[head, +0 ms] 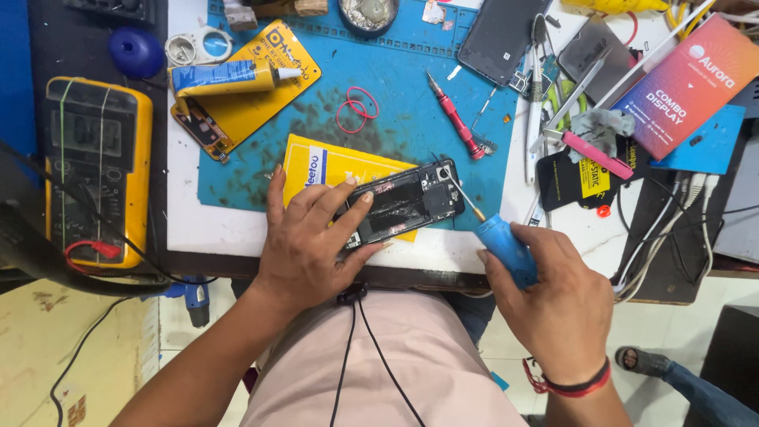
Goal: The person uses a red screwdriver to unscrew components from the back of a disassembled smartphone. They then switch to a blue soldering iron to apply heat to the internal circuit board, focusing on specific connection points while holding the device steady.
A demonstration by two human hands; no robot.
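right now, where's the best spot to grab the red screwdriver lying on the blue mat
Probably the red screwdriver is best taken at mid-handle, from above, fingers closing across its width. It lies flat and slanted on the blue mat, tip toward the top left, with bare mat on both sides there. Its lower end sits against small metal parts, so avoid that end.

Opened black phone point(405, 207): back removed, internals exposed, lying flat and angled, near table edge. Blue-handled screwdriver point(496, 237): tilted, tip at the phone's far-right corner.
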